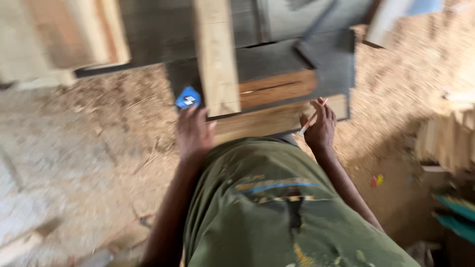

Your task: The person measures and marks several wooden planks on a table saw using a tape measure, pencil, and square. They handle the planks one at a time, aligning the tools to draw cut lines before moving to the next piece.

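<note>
Sawdust and wood shavings [123, 106] cover the floor all around, and the whole view is blurry. Next comes the dark bench [297, 62], which sits in front of the person and is dusty and grey. A long pale plank [216, 54] lies across the bench and points away from the person. A brown board [277, 86] lies on the bench just beside that plank, and a lighter board [269, 118] runs along the near edge. More pale wood [64, 34] is stacked at the far left, and cut wood pieces [450, 138] are piled at the right.

The person wears a green shirt [277, 207] with paint marks. The left hand [193, 131] rests at the near edge of the bench, and its fingers pinch a small blue thing [188, 98], maybe a tape measure. The right hand [320, 126] is near the light board's right end, and its fingers are closed around a thin pencil [312, 117] that points up and right.
</note>
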